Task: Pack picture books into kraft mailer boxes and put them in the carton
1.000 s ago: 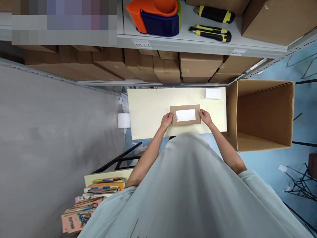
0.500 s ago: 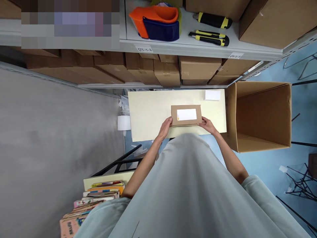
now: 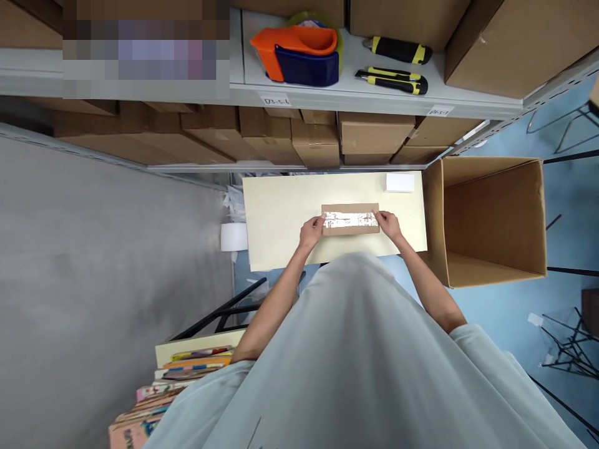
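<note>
Here the small box (image 3: 350, 218) is finger-gripped: nine-o'clock end by the left hand (image 3: 311, 232), three-o'clock end by the right hand (image 3: 389, 225)!

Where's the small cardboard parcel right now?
In the head view, the small cardboard parcel is near the centre, over the cream table, held between the left hand and right hand.

Two white labels, one left (image 3: 275, 99) and one right (image 3: 440, 110), mark the front edge of a gray metal shelf (image 3: 355, 103), each bearing a short dark code broken by dashes, its characters too small to read with certainty. At lower left, dark lettering runs across a pink magazine cover (image 3: 133, 436), illegible at this size. Thin dark strokes on a pale shirt (image 3: 355, 349) form no readable word.
</note>
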A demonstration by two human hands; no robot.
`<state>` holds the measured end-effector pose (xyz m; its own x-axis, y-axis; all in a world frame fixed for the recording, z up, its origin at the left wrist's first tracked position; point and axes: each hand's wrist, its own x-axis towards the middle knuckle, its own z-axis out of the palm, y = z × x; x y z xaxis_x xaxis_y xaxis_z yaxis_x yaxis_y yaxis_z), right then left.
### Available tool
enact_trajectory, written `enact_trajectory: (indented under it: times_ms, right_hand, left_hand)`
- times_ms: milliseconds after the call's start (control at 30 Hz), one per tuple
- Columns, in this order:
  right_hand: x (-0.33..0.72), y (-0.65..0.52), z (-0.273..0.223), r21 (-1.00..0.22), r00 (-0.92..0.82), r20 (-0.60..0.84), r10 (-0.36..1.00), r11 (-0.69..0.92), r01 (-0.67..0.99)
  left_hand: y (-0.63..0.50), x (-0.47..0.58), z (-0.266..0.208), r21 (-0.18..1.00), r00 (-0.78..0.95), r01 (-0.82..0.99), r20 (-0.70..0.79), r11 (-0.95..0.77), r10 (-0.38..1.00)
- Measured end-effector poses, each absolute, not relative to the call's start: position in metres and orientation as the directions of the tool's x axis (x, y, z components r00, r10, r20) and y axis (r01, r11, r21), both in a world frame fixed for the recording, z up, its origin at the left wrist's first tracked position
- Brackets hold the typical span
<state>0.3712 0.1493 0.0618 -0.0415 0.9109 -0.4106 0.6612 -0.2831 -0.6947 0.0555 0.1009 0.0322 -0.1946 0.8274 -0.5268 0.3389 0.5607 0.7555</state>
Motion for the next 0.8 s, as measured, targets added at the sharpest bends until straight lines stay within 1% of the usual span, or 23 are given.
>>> enact_trajectory:
  times_ms: [67, 167, 233, 300, 433, 533, 700, 800]
  right_hand:
    - [0.373, 0.145, 0.056, -0.73, -0.007, -0.421, 0.907, -0.335, 0.596]
    - [0.38, 0.133, 0.05, -0.792, 0.036, -0.468, 0.883, -0.437, 0.426]
    - [0.386, 0.123, 0.047, -0.798, 0.049, -0.517, 0.855, -0.502, 0.333]
    - [0.39, 0.113, 0.045, -0.791, 0.042, -0.549, 0.835, -0.535, 0.297]
    - [0.388, 0.102, 0.049, -0.816, -0.044, -0.534, 0.844, -0.502, 0.285]
    - [0.386, 0.104, 0.056, -0.851, -0.096, -0.487, 0.868, -0.446, 0.278]
    - [0.382, 0.112, 0.059, -0.873, -0.048, -0.402, 0.914, -0.367, 0.323]
    - [0.375, 0.113, 0.05, -0.851, -0.039, -0.363, 0.931, -0.314, 0.42]
  left_hand:
    - [0.097, 0.055, 0.028, 0.774, -0.189, 0.274, -0.539, 0.571, 0.821]
    - [0.089, 0.055, 0.024, 0.798, -0.181, 0.128, -0.565, 0.589, 0.805]
    - [0.083, 0.054, 0.025, 0.797, -0.16, 0.049, -0.589, 0.602, 0.792]
    - [0.077, 0.054, 0.027, 0.792, -0.107, 0.015, -0.606, 0.611, 0.788]
    - [0.072, 0.049, 0.036, 0.795, 0.014, -0.003, -0.607, 0.607, 0.795]
    - [0.074, 0.041, 0.041, 0.816, 0.007, 0.008, -0.578, 0.578, 0.816]
    - [0.078, 0.026, 0.032, 0.875, -0.03, 0.074, -0.477, 0.478, 0.879]
    - [0.079, 0.025, 0.019, 0.864, -0.015, 0.078, -0.497, 0.497, 0.867]
